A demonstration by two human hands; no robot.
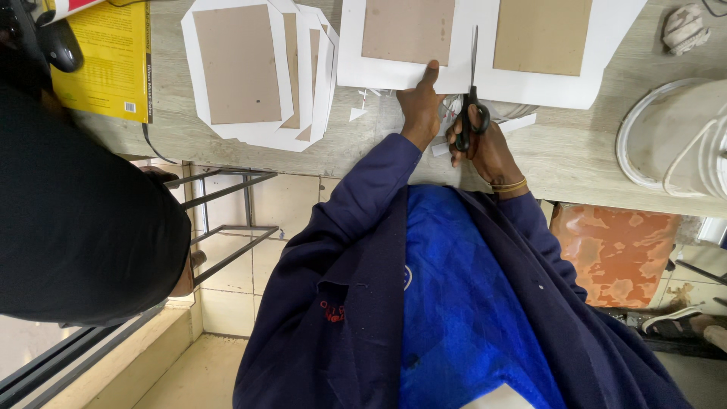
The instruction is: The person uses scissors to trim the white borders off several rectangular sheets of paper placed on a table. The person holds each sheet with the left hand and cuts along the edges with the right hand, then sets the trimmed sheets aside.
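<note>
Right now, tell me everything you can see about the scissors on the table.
The scissors have black loop handles and long, slim metal blades. The right hand grips the handles, fingers through the loops. The blades point away from the person, running along the gap between two white paper sheets with brown cardboard panels on them. The left hand presses the left sheet flat just beside the blades. Whether the blades are parted is too fine to tell.

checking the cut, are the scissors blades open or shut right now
Shut, or nearly so: the scissors in the right hand show as one thin line over the white sheet.
</note>
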